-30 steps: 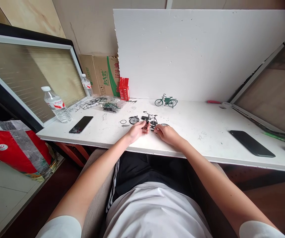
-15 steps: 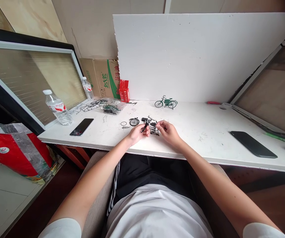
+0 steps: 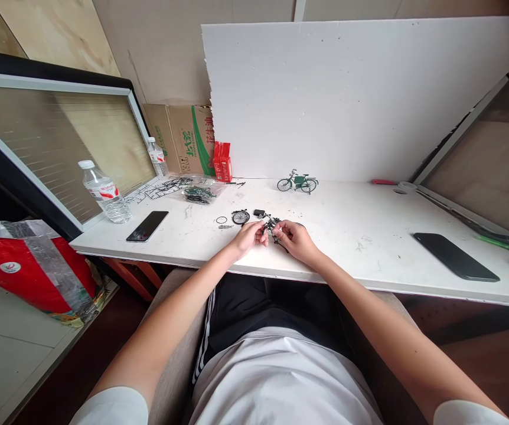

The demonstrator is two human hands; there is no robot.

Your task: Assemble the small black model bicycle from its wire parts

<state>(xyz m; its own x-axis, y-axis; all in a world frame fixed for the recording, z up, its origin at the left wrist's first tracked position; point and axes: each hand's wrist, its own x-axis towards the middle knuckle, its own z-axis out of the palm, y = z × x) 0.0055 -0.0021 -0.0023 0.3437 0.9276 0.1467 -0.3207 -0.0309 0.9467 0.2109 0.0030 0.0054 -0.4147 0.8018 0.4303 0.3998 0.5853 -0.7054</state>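
White table [image 3: 347,224] below a white board [image 3: 325,100] carries a green model bicycle [image 3: 297,182]. Nearer its front edge, left hand [image 3: 249,237] and right hand [image 3: 297,241] both pinch a dark bicycle frame [image 3: 273,226], a spoked wheel [image 3: 241,217] lying leftward.

From the view's centre, 1 dark phone [image 3: 147,226] lies at 9 o'clock, 1 black phone [image 3: 456,257] at 3; a near bottle [image 3: 106,196] stands at 9, a red box [image 3: 222,162] at 11.
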